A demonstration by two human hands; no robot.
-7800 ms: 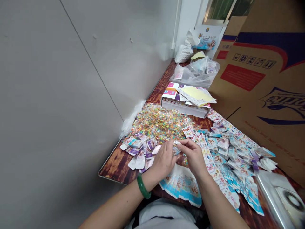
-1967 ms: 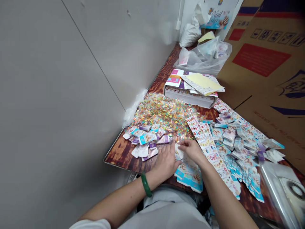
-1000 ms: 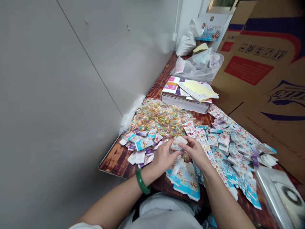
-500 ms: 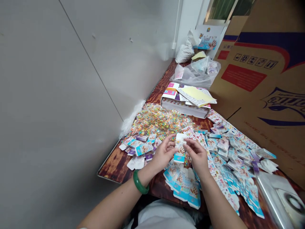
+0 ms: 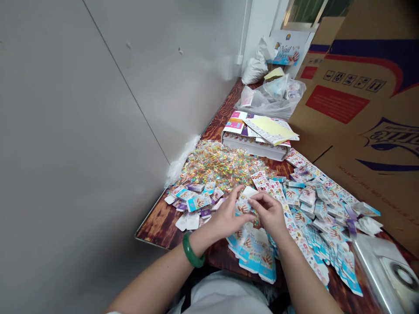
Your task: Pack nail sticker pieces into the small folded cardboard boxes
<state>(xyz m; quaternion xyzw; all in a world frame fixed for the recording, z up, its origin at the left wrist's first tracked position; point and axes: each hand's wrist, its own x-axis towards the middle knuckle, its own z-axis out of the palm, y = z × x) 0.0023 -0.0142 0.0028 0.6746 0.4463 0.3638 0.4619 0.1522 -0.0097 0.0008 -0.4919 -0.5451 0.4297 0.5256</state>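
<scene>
A small blue-and-white cardboard box (image 5: pixel 242 206), printed with a hand picture, is held tilted above the table's front part. My left hand (image 5: pixel 226 219), with a green bangle at the wrist, has its thumb and fingers around the box's sides. At the upper end, my right hand (image 5: pixel 270 213) pinches by the white flap. Below the hands lies a fan of flat box blanks (image 5: pixel 257 253). Behind them spreads a heap of clear packets with colourful pieces (image 5: pixel 219 163). Small boxes (image 5: pixel 199 202) lie in a pile left of my left hand.
Sticker sheets (image 5: pixel 296 226) run along the right, beside a larger pile of small boxes (image 5: pixel 322 205). Further back are a stack of printed sheets (image 5: pixel 255 146) and a plastic bag (image 5: pixel 271 102). Large cartons (image 5: pixel 366 144) border the right side; a grey wall (image 5: pixel 81 152) borders the left.
My left hand has turned and its fingers have opened wider around the box, which has tilted. The right fingers have shifted onto its upper flap end.
</scene>
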